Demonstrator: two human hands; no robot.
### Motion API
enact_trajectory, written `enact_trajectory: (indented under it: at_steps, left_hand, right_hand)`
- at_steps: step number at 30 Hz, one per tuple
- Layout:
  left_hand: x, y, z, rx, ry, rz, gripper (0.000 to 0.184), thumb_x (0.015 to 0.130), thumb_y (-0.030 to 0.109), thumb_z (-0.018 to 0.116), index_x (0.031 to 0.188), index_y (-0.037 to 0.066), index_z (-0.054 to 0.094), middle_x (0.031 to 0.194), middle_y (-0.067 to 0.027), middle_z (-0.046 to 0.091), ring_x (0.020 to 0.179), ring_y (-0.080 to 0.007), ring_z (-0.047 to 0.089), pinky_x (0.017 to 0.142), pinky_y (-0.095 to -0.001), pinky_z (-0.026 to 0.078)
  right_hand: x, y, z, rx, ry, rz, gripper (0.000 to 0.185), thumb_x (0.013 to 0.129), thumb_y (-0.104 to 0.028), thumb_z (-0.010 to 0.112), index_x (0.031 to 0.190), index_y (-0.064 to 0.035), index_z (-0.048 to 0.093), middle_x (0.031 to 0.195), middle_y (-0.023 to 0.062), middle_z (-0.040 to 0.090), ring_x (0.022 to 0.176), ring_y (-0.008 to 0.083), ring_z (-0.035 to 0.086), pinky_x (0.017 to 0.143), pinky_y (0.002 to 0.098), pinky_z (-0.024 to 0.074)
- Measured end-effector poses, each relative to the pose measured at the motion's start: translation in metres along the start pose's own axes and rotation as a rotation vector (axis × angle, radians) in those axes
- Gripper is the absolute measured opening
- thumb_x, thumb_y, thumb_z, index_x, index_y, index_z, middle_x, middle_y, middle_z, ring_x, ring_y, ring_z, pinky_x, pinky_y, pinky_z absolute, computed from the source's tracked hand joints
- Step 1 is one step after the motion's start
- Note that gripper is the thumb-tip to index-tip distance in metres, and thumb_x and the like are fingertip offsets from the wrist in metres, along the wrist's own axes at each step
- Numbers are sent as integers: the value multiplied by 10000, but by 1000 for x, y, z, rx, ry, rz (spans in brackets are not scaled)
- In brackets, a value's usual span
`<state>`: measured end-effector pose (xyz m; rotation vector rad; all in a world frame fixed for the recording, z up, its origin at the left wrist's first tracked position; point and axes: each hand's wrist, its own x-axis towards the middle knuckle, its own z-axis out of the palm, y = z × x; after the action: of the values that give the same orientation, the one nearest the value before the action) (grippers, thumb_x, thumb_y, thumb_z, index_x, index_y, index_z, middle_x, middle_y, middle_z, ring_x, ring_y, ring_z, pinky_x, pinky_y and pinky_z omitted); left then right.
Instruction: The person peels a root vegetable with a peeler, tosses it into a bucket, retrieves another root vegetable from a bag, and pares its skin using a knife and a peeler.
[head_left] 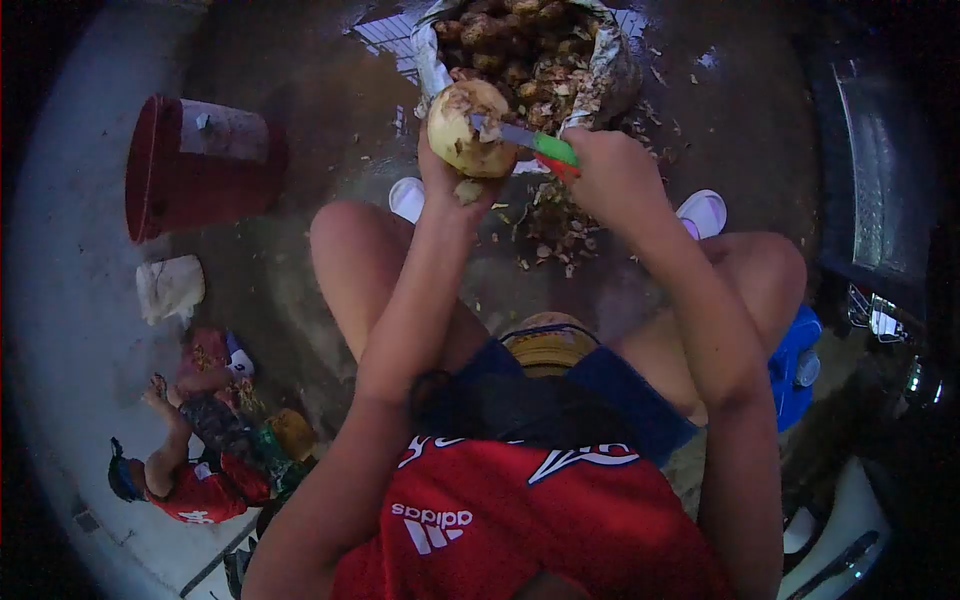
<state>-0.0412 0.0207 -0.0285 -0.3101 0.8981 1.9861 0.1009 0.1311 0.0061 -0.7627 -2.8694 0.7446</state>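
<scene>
My left hand [440, 172] is wrapped round a big, round, mostly peeled jicama [462, 140], pale with brown patches left on its skin. A knife [515, 134] with a green and orange handle sits in my closed right hand [622, 178], its blade against the jicama's right side. A scrap of peel [468, 191] lies at my left wrist. Just beyond both hands stands an open white sack [428, 62] filled with brown, unpeeled roots [510, 45]. Peelings [560, 225] are scattered on the ground below the knife.
To the left is a red bucket [205, 165], with a pale crumpled bag [170, 288] nearer me. Another person [205, 480] in a red shirt sits at lower left. A blue container [795, 370] stands by my right knee. The dark ground [330, 110] looks wet.
</scene>
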Motion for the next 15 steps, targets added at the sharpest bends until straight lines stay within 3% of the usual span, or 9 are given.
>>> enact_trajectory:
  at_steps: [3, 9, 15]
  left_hand:
    - [0, 6, 2, -38, -241, -71, 522, 847, 489, 386, 1172, 93, 487, 1094, -136, 547, 977, -332, 537, 863, -516, 436]
    - [3, 4, 2, -170, -263, -67, 562, 855, 491, 404, 1218, 65, 447, 1107, -182, 530, 999, -388, 532, 877, -549, 430]
    - [-5, 1, 8, -90, -311, -16, 615, 856, 518, 398, 1236, 34, 425, 1122, -190, 525, 1007, -409, 531, 862, -545, 442]
  right_hand:
    - [-1, -1, 7, -24, 112, -63, 115, 736, -83, 553, 841, -54, 590, 716, 155, 609, 682, 332, 623, 609, 432, 503]
    - [-8, -14, 3, -81, 182, -108, 80, 754, -77, 538, 826, -66, 570, 708, 135, 605, 661, 309, 629, 582, 417, 504]
    - [-10, -12, 7, -71, 195, -114, 71, 760, -81, 535, 822, -64, 566, 713, 138, 602, 661, 310, 630, 575, 417, 505]
